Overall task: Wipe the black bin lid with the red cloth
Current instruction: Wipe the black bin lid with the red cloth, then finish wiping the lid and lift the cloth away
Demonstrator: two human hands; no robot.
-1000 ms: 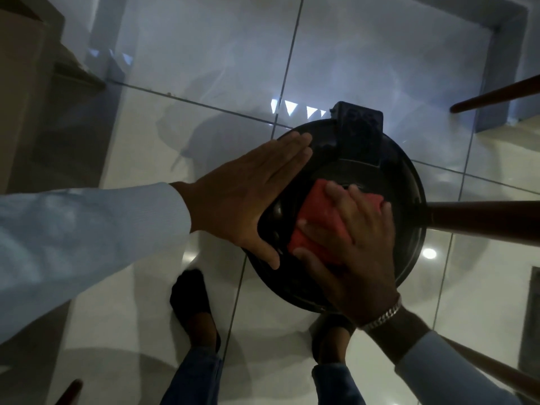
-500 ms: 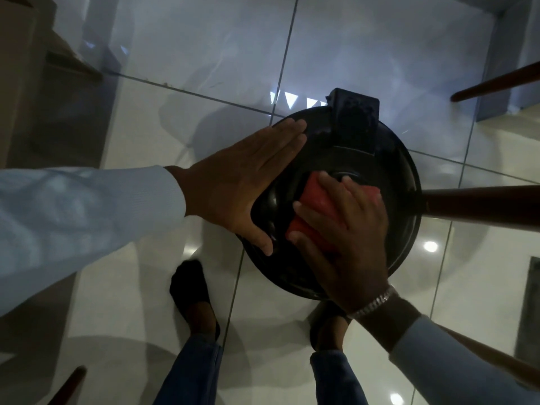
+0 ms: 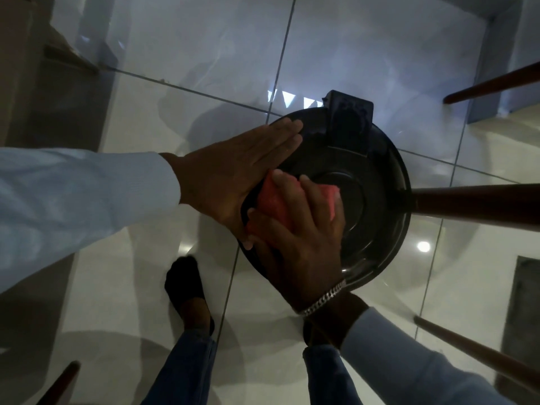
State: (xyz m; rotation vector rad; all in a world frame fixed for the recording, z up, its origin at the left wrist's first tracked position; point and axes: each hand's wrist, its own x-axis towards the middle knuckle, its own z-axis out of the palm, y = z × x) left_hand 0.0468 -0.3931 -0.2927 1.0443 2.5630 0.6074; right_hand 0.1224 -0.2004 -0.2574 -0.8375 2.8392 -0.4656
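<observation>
The round black bin lid (image 3: 377, 182) sits closed on its bin, so nothing inside shows. The right hand (image 3: 298, 238) presses the red cloth (image 3: 273, 200) onto the lid's left part, fingers spread and curled over it. The left hand (image 3: 230, 176) lies flat and open on the lid's left rim, touching the cloth's near-left edge.

floor: glossy pale tiles (image 3: 344, 45) | furniture: dark wooden legs (image 3: 479, 203) | light: dim, ceiling-lamp reflection (image 3: 423, 246)
</observation>
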